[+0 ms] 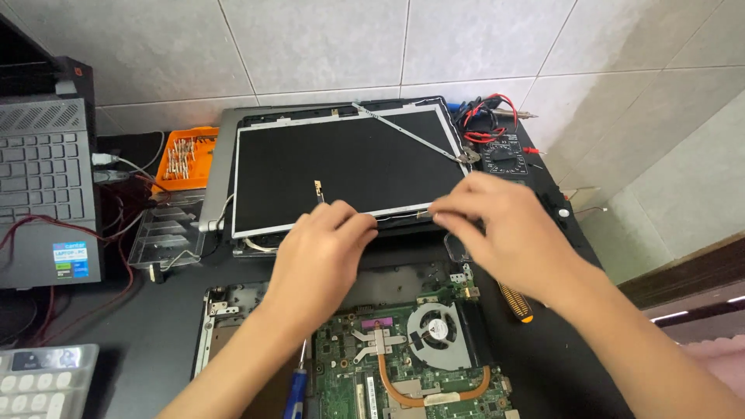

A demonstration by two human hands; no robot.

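The black table [116, 326] carried an opened laptop base [233, 310], its green motherboard [372, 380] and round cooling fan [436, 332] bare just below both hands. Beyond the hands lay the detached screen panel [341, 167], dark face up in its grey lid, with a loose metal hinge bracket [411, 133] slanted across its far right corner.

Both hands met at the panel's near edge. The left hand [322, 252] rested fingers curled, its grip closed on or beside a thin cable at that edge; whether it truly pinched the cable could not be told. The right hand [497, 225] pinched something small at the panel's near right corner, its grip closed, the part itself hidden under the fingertips.

The work seemed to call for a light, even hold: steadying the panel with one hand and easing the cable without tugging.

A yellow-handled screwdriver [516, 302] lay just under the right wrist, a blue-handled one [296, 388] beneath the left forearm.
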